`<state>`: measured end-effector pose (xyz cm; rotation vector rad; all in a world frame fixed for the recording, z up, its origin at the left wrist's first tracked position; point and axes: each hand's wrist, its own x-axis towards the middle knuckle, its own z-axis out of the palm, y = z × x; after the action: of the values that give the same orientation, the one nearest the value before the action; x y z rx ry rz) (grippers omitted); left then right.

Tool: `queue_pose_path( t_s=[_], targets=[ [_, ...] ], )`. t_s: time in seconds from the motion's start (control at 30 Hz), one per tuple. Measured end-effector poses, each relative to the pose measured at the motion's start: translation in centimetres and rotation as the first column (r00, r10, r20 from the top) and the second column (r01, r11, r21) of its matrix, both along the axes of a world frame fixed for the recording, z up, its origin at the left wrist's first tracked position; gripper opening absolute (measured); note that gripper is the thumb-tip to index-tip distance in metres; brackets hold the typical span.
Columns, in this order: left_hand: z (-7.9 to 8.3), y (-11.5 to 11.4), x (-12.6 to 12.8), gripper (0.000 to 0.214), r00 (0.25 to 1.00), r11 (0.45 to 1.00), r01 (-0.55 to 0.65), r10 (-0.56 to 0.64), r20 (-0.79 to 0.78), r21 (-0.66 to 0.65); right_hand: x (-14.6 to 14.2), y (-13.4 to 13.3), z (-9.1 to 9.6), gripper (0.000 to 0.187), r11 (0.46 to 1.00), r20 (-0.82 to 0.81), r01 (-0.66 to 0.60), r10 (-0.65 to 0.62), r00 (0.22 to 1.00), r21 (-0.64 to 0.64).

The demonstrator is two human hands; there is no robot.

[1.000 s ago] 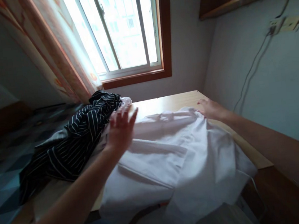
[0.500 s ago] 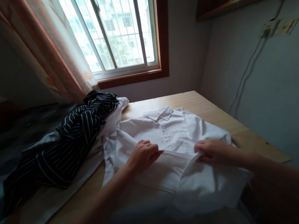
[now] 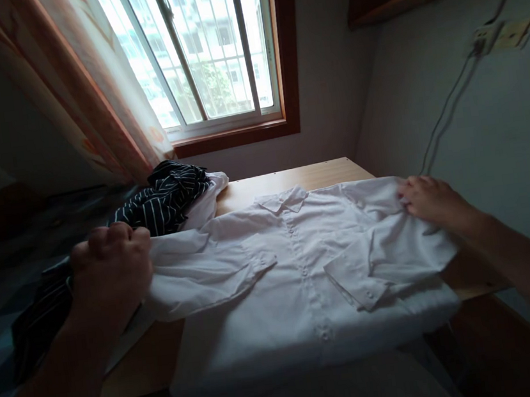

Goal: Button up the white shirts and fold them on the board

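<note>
A white button-up shirt (image 3: 299,284) lies front up on the wooden table (image 3: 291,177), collar toward the window, both sleeves folded across its chest and its hem hanging over the near edge. My left hand (image 3: 109,269) is a closed fist gripping the shirt's left shoulder, pulled out to the left. My right hand (image 3: 432,198) grips the right shoulder at the table's right side, fingers curled on the cloth.
A black garment with white stripes (image 3: 150,209) is heaped at the table's left, over another white cloth (image 3: 207,199). Behind stand a window (image 3: 208,51) and a patterned curtain (image 3: 87,85). A cable (image 3: 447,111) runs down the right wall from a socket (image 3: 506,35).
Both hands left the middle of the shirt and moved out to its shoulders, spreading it wide. The sleeves now lie folded across the front.
</note>
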<state>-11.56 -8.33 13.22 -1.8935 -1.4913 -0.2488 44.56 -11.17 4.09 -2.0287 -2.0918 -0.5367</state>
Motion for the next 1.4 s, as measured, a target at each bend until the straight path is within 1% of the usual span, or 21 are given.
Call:
queue_pose_path(
  t_s=[0.03,0.1,0.13,0.17,0.23,0.3,0.37,0.4,0.47,0.53,0.63,0.7,0.8,0.87,0.93,1.03,1.13,1.2,1.23,1.3,1.4],
  targets=[
    [-0.4,-0.1,1.0,0.025,0.999,1.000,0.015,-0.016,0.029,0.028,-1.0,0.5,-0.1,0.028,0.998,0.034,0.016,-0.018,0.999,0.059],
    [-1.7,0.1,3.8,0.033,0.982,0.984,0.180,-0.181,0.061,0.014,-4.0,1.6,-0.3,0.033,0.992,0.049,-0.080,0.075,0.996,0.096],
    [-2.5,0.5,5.5,0.036,0.960,0.963,0.271,-0.269,0.074,-0.016,-5.9,2.3,-0.4,0.033,0.987,0.023,-0.143,0.141,0.990,0.072],
    [-3.3,1.1,7.4,0.038,0.936,0.934,0.346,-0.338,0.096,-0.087,-8.0,3.1,-0.4,0.032,0.977,-0.020,-0.211,0.212,0.977,0.031],
    [-5.0,2.9,11.6,0.039,0.900,0.879,0.430,-0.397,0.181,-0.206,-12.1,5.1,-0.4,0.034,0.945,-0.129,-0.321,0.312,0.941,-0.056],
    [-6.7,5.3,15.6,0.039,0.879,0.829,0.468,-0.400,0.259,-0.307,-15.6,7.4,-0.6,0.042,0.914,-0.220,-0.392,0.364,0.905,-0.100],
    [-8.1,8.1,18.9,0.041,0.869,0.797,0.474,-0.352,0.348,-0.375,-18.2,10.0,-1.1,0.047,0.914,-0.305,-0.385,0.333,0.892,-0.128],
    [-8.8,9.5,20.2,0.043,0.866,0.793,0.460,-0.303,0.398,-0.398,-19.0,11.2,-1.5,0.050,0.914,-0.347,-0.376,0.308,0.886,-0.150],
    [-10.1,11.9,21.9,0.044,0.867,0.799,0.442,-0.265,0.421,-0.408,-20.0,13.4,-2.4,0.053,0.930,-0.404,-0.315,0.219,0.888,-0.188],
    [-11.3,13.7,22.4,0.046,0.860,0.794,0.448,-0.257,0.440,-0.412,-20.4,15.0,-3.4,0.052,0.943,-0.419,-0.269,0.168,0.892,-0.195],
    [-13.0,15.0,22.0,0.047,0.842,0.773,0.475,-0.260,0.473,-0.421,-20.7,15.9,-4.6,0.049,0.955,-0.416,-0.235,0.141,0.898,-0.183],
    [-14.0,15.1,21.6,0.047,0.833,0.770,0.481,-0.251,0.493,-0.420,-20.9,15.6,-5.0,0.046,0.960,-0.413,-0.220,0.131,0.901,-0.176],
    [-15.0,14.1,21.1,0.049,0.830,0.776,0.466,-0.218,0.513,-0.425,-21.4,14.3,-5.3,0.044,0.962,-0.411,-0.218,0.134,0.902,-0.164],
    [-15.1,13.0,20.7,0.050,0.833,0.768,0.463,-0.206,0.514,-0.442,-21.6,12.9,-5.3,0.042,0.961,-0.414,-0.230,0.149,0.898,-0.155],
    [-14.8,11.8,20.1,0.049,0.832,0.744,0.480,-0.219,0.509,-0.464,-21.6,11.4,-5.1,0.039,0.953,-0.418,-0.260,0.176,0.891,-0.154],
    [-14.1,9.9,19.0,0.040,0.820,0.704,0.523,-0.262,0.509,-0.480,-21.3,9.4,-4.8,0.036,0.924,-0.428,-0.335,0.233,0.873,-0.182],
    [-13.8,8.5,18.3,0.032,0.781,0.724,0.557,-0.291,0.552,-0.407,-21.0,8.3,-4.5,0.038,0.909,-0.447,-0.367,0.250,0.859,-0.197],
    [-13.8,8.1,18.1,0.032,0.753,0.726,0.583,-0.313,0.580,-0.365,-20.9,8.1,-4.4,0.039,0.911,-0.457,-0.368,0.251,0.853,-0.187],
    [-13.9,8.1,18.1,0.032,0.741,0.716,0.598,-0.323,0.589,-0.361,-20.9,8.2,-4.4,0.039,0.911,-0.455,-0.368,0.253,0.854,-0.184],
    [-14.1,8.2,18.0,0.034,0.725,0.690,0.623,-0.332,0.604,-0.368,-21.0,8.3,-4.6,0.037,0.916,-0.440,-0.355,0.246,0.864,-0.185],
    [-14.5,8.7,18.0,0.037,0.702,0.686,0.638,-0.330,0.632,-0.350,-21.2,8.5,-4.9,0.031,0.937,-0.419,-0.306,0.213,0.883,-0.170]
  ],
)
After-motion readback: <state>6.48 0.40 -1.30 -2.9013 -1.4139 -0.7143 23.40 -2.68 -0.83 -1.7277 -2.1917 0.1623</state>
